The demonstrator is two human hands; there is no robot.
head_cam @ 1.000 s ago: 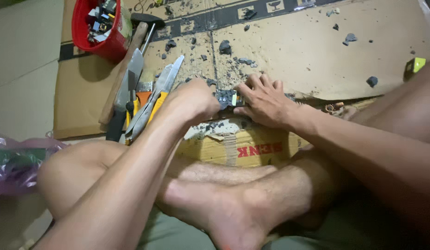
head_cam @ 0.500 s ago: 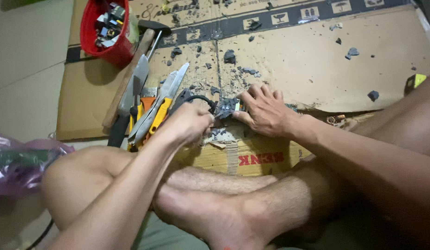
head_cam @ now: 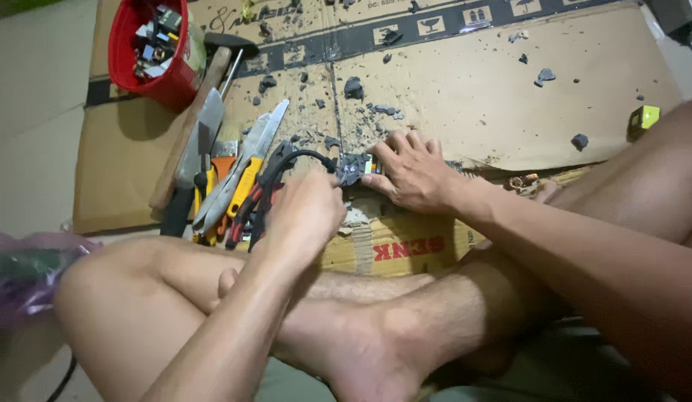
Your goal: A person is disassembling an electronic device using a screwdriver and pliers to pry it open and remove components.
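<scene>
1. Centrally placed on the cardboard sheet (head_cam: 465, 97): a small dark part (head_cam: 355, 168) with a yellow-green edge, lying near the sheet's front edge, between both hands.
2. Right hand (head_cam: 409, 173): laid flat over the small dark part from the right, fingers spread apart and pressing down, fingertips touching the cardboard just behind the part.
3. Left hand (head_cam: 305, 212): fingers curled together into a fist-like grip close beside the part's left side; closed around something at the black curved handle (head_cam: 297, 158), though exact contact is hidden by the knuckles.
4. Left of the left hand: a cluster of hand tools lying side by side, namely red-handled pliers (head_cam: 245, 212), yellow-handled snips (head_cam: 238, 179) with long pale blades, and a flat metal blade (head_cam: 204, 138).
5. Further left, touching the tool cluster: a hammer (head_cam: 189, 126) with a wooden handle, head pointing towards the far edge.
6. Far left corner of the sheet: a red bucket (head_cam: 130, 71) holding small mixed parts.
7. Scattered over the sheet: dark broken fragments (head_cam: 353, 88) and pale dust.
8. Right edge: a small yellow block (head_cam: 644, 117), well apart from the hands.
9. Foreground: crossed bare legs, with a foot (head_cam: 376, 342) below the hands.
10. Far left on the floor: a purple plastic bag (head_cam: 22, 275).
</scene>
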